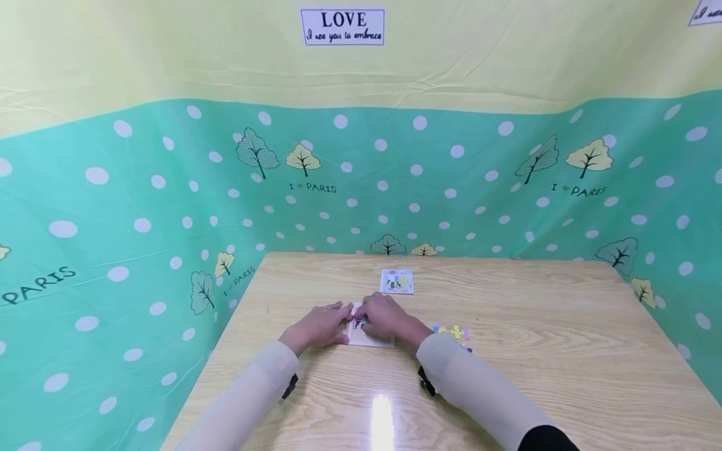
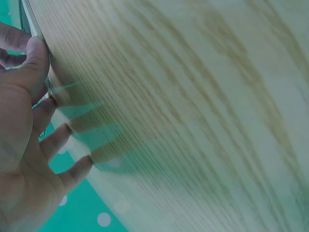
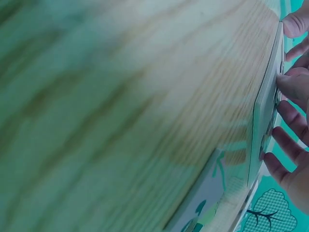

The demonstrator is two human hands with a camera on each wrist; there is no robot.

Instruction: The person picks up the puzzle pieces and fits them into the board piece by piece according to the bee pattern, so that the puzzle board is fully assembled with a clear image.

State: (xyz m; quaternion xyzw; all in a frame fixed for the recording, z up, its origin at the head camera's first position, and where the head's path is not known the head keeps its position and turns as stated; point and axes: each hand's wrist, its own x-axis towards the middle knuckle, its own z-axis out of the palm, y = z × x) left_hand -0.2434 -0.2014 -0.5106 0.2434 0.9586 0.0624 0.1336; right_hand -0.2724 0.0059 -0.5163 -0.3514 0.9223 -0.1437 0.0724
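A flat white puzzle board (image 1: 372, 341) with a small dark and coloured picture part lies on the wooden table. My left hand (image 1: 321, 326) rests at its left edge, thumb and fingertips touching there. In the left wrist view the left hand's other fingers (image 2: 77, 171) spread out to touch the table. Over the middle of the board lies my right hand (image 1: 386, 316), its fingertips on the surface. The right wrist view has its fingers (image 3: 289, 137) fairly straight along the board (image 3: 260, 125). Whether a small piece sits under those fingertips is hidden.
Behind the board lies a picture card (image 1: 397, 281) with a yellow and green drawing. Several small coloured puzzle pieces (image 1: 457, 332) are scattered right of the right wrist. A green dotted cloth (image 1: 316, 219) hangs along the back and sides of the table (image 1: 536, 326).
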